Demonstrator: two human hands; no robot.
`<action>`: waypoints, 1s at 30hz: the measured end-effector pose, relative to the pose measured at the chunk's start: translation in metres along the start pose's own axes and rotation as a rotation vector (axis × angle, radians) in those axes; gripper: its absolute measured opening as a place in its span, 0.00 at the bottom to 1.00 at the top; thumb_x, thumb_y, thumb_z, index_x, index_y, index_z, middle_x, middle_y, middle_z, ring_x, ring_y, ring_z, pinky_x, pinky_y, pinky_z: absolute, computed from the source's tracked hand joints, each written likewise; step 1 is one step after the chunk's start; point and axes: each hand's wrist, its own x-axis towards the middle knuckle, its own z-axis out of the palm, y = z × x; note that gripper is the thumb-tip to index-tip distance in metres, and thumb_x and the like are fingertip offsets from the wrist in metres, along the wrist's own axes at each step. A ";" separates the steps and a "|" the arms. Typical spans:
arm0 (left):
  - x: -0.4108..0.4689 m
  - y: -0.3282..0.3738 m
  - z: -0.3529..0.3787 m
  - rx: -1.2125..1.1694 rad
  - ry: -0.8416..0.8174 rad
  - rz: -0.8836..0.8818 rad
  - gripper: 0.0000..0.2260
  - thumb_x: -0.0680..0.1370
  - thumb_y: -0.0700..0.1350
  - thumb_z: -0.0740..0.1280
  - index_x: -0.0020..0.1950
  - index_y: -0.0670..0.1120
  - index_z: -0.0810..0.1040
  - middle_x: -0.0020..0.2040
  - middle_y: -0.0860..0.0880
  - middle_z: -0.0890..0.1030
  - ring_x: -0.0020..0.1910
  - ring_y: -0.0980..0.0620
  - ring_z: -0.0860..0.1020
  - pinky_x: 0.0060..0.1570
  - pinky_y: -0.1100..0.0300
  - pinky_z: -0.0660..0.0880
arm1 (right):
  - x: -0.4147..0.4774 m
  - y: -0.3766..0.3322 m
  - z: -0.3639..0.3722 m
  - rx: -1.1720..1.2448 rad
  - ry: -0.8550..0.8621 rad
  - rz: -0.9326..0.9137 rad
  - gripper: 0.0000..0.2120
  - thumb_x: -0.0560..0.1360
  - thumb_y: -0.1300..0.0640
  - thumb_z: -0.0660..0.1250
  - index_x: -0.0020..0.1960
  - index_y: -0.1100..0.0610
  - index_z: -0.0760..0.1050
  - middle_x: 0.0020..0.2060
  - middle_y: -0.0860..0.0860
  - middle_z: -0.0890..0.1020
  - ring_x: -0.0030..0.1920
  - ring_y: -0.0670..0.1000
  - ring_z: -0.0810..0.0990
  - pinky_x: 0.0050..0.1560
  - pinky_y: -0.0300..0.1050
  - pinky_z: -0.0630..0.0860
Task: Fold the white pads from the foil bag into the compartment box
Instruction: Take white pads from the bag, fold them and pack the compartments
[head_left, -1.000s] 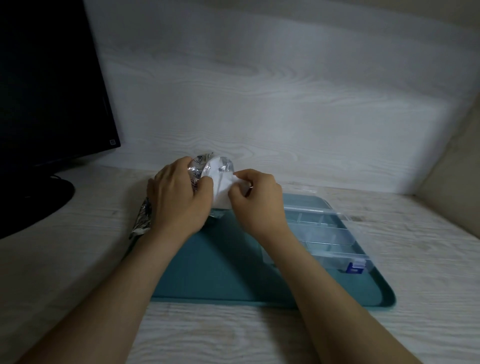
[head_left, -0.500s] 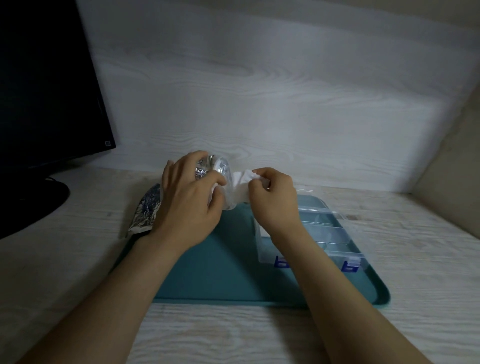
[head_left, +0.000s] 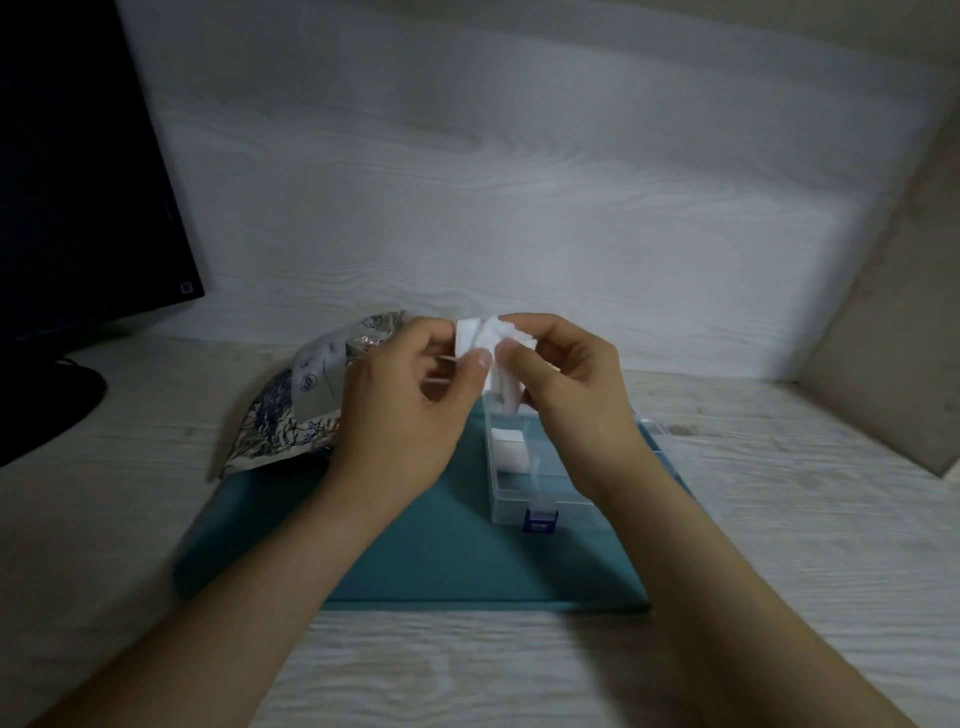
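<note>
A white pad is held up between both hands above the far end of the clear compartment box. My left hand pinches its left side and my right hand pinches its right side, thumbs nearly touching. The pad hangs partly folded. A folded white pad lies in a compartment of the box. The foil bag lies crumpled on the desk to the left, free of both hands.
The box sits on a teal tray on a pale wood-grain desk. A black monitor with its stand is at the left. A white wall panel rises close behind, a beige panel at the right.
The pad came fully out of the foil bag. My left hand let go of the bag, which dropped to the desk, and joined my right hand on the pad over the box.
</note>
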 end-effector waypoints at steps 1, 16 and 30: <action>-0.002 -0.001 0.003 -0.074 -0.032 -0.067 0.04 0.82 0.42 0.72 0.56 0.44 0.84 0.49 0.52 0.88 0.47 0.53 0.88 0.48 0.50 0.86 | -0.002 -0.001 -0.002 -0.005 -0.010 -0.007 0.09 0.81 0.65 0.69 0.57 0.57 0.84 0.50 0.57 0.87 0.51 0.59 0.87 0.56 0.61 0.84; -0.004 -0.001 0.004 -0.306 -0.015 -0.330 0.09 0.85 0.35 0.64 0.61 0.41 0.83 0.53 0.47 0.88 0.52 0.52 0.88 0.49 0.60 0.84 | -0.005 0.003 -0.019 0.242 -0.114 0.214 0.26 0.75 0.66 0.66 0.70 0.49 0.74 0.48 0.54 0.80 0.44 0.53 0.74 0.47 0.48 0.75; -0.009 -0.009 0.014 -0.143 -0.045 -0.211 0.08 0.86 0.37 0.64 0.60 0.40 0.82 0.50 0.47 0.88 0.50 0.52 0.88 0.52 0.51 0.86 | -0.008 -0.004 -0.020 0.098 -0.189 0.079 0.06 0.84 0.61 0.66 0.60 0.58 0.78 0.51 0.53 0.88 0.53 0.52 0.85 0.54 0.43 0.80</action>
